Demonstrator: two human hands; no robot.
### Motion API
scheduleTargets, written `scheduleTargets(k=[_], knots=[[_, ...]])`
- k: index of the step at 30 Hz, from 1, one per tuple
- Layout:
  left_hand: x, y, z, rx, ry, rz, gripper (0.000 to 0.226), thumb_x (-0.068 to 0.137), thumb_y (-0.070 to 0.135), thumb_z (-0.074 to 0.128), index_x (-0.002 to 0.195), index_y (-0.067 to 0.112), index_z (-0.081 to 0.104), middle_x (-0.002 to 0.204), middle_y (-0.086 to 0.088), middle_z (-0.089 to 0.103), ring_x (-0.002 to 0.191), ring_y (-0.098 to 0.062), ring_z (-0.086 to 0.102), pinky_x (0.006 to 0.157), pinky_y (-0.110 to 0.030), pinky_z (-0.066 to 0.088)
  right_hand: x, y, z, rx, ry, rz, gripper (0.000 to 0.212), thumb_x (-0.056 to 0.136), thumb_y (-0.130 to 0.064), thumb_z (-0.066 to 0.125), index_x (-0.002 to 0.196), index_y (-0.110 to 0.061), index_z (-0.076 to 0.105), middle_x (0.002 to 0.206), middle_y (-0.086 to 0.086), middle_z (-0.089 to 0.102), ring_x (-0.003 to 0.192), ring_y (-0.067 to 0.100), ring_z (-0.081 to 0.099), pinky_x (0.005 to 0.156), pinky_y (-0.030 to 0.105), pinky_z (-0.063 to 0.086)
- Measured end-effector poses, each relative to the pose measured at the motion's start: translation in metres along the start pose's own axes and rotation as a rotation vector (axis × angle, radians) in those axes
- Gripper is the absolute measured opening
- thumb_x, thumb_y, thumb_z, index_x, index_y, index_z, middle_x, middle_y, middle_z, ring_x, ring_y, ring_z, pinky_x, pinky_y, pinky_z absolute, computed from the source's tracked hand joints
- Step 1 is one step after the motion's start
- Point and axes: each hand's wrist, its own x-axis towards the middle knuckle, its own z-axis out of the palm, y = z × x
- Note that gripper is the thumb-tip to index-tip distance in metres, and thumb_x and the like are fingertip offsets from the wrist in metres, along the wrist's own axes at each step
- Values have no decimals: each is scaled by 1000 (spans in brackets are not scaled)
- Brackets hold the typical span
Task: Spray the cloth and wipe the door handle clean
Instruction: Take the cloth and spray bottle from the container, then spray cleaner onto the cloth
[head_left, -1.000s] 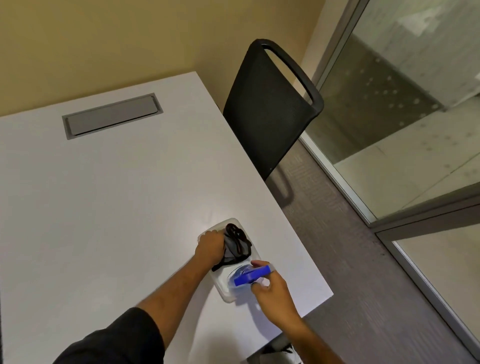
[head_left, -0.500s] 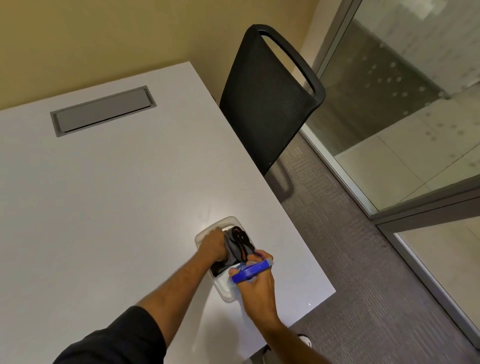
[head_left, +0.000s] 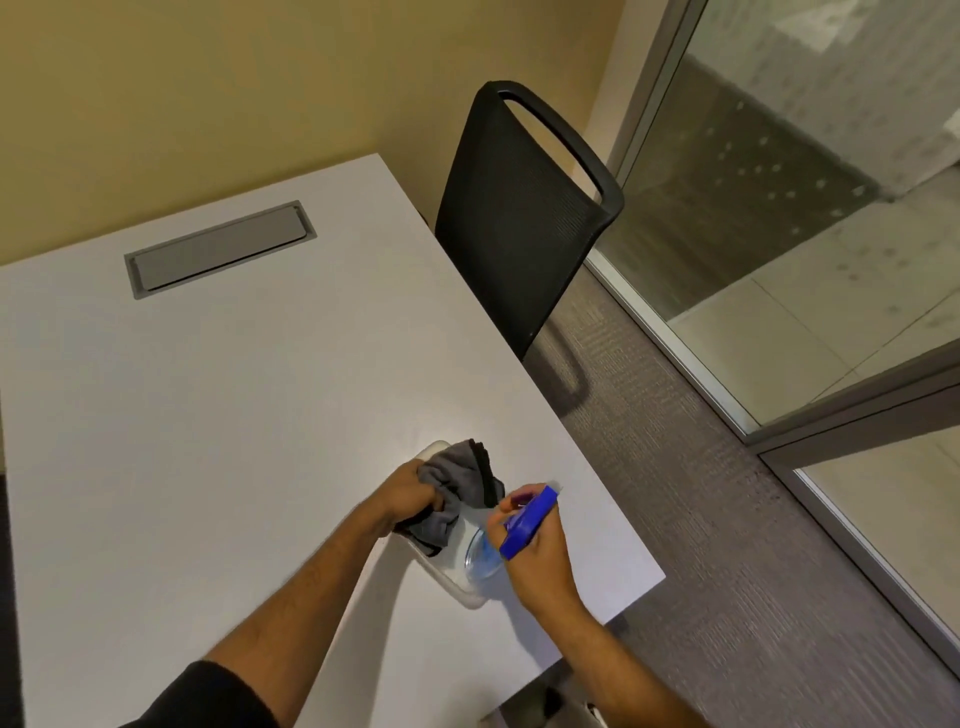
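1. The left hand (head_left: 413, 493) is clenched around the grey cloth (head_left: 457, 491), bunched and lifted just above the white tray (head_left: 470, 597) near the table (head_left: 208, 415) corner.
2. The right hand (head_left: 535, 551) is wrapped around the blue spray head of the spray bottle (head_left: 524, 525), whose clear body stands in the tray.
3. The cloth lies just left of the nozzle, so a spray likely needs the blue head, whose long axis slants up-right, turned toward it.
4. No door handle is visible; no label or writing is readable.
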Motion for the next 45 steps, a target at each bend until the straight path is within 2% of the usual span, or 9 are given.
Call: scheduleTargets(k=[3,7,11,19,21,25,29,35,45], knots=[[-20,9,-3,-125,14,-28,32,61,5,57,92,4,65,79,-11,61,70,-23,57,61,-28,49,-5,-25,-14,110,10,-116,44,81,-16,77,116,-22,52,91,-3,64,81,7,66,72,20,56],[-45,18,0,-323,72,-11,39,61,18,67,100,13,69,86,-5,76,80,-26,70,67,-31,54,-21,-54,-40,110,48,-252,65,69,-70,74,117,-37,46,103,-6,61,83,15,68,72,24,58],[-72,32,21,-501,73,136,61,68,36,84,124,19,67,113,-7,77,103,-28,74,81,-38,61,-49,-78,-80,15,45,-348,59,69,-83,62,107,-39,56,96,-20,66,78,12,70,65,18,57],[-125,106,125,-575,2,377,64,69,12,81,129,16,60,118,-9,74,107,-31,71,79,-37,61,-125,-102,-174,81,49,-413,19,88,-34,71,99,-20,66,84,14,69,55,24,57,56,35,54],[-134,128,156,-601,-26,413,54,76,15,79,128,14,61,116,-8,75,106,-31,71,81,-37,61,-143,-105,-195,50,54,-405,18,86,-34,71,90,-18,68,70,21,63,50,23,55,52,35,51],[-146,168,214,-711,-41,277,46,103,38,49,133,4,56,123,-16,65,111,-31,63,98,-47,54,-175,-107,-229,13,119,-353,28,79,-45,66,82,-17,66,76,33,61,49,26,50,52,37,48],[-160,191,264,-578,1,401,47,102,49,49,129,13,62,117,-14,73,102,-29,73,75,-37,62,-199,-101,-256,-42,224,-313,36,84,-47,64,83,-11,64,79,25,64,49,21,52,51,37,49],[-170,209,315,-453,-50,541,40,100,48,51,131,24,60,123,-7,72,109,-25,72,90,-50,61,-216,-88,-286,-42,353,-278,23,97,-29,63,81,-13,64,61,-4,65,44,14,51,48,23,48],[-184,229,327,-338,-94,668,16,96,50,55,110,54,61,108,21,74,101,-4,72,70,-20,59,-218,-101,-302,3,426,-323,23,98,-31,61,87,-11,65,56,-13,62,44,8,54,45,18,47]])
